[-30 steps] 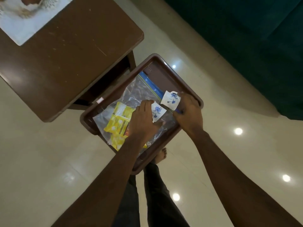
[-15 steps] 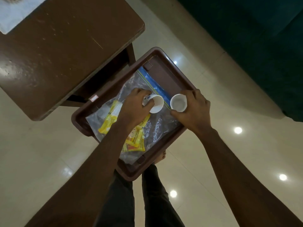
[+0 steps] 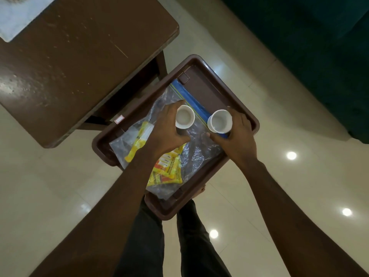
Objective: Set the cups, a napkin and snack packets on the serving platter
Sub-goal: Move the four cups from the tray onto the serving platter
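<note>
— Which step?
— The serving platter (image 3: 207, 90) is carrying the bagged snack packets (image 3: 169, 170). Over them, the left hand (image 3: 165, 132) is gripping the left cup (image 3: 184, 117) and the right hand (image 3: 237, 140) the right cup (image 3: 219, 121), both upright.
— Next?
— Probably seating both flat, then letting go.

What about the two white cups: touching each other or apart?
Apart. Head view shows the bag's blue zip strip between left cup and right cup.

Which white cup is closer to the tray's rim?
The right cup, held by the right hand, beside the tray rim; the left cup, in the left hand, is over the tray's middle.
</note>
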